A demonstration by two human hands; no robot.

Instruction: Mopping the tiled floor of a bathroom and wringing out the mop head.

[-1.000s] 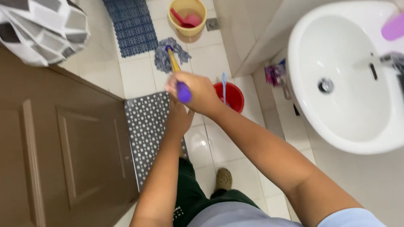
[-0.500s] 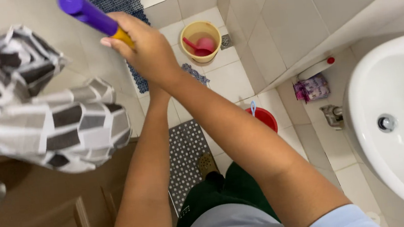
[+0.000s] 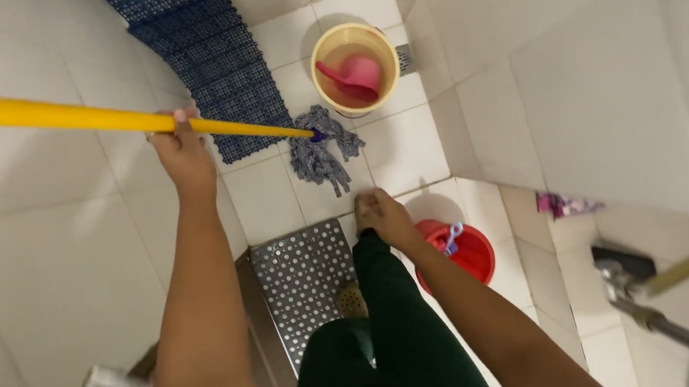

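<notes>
- My left hand: clamped on the yellow mop handle.
- My right hand: low by my raised leg; grip unclear.
- Mop head: on tiles, near the beige bucket; best kept flat.

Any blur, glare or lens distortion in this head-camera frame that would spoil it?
Head view: evenly lit, no harsh glare; soft shadows beside the yellow bucket and red bucket. The mop handle near the lens and the tap at lower right look soft. Tile lines bow slightly, typical of a wide lens. Left hand stays sharp.
</notes>
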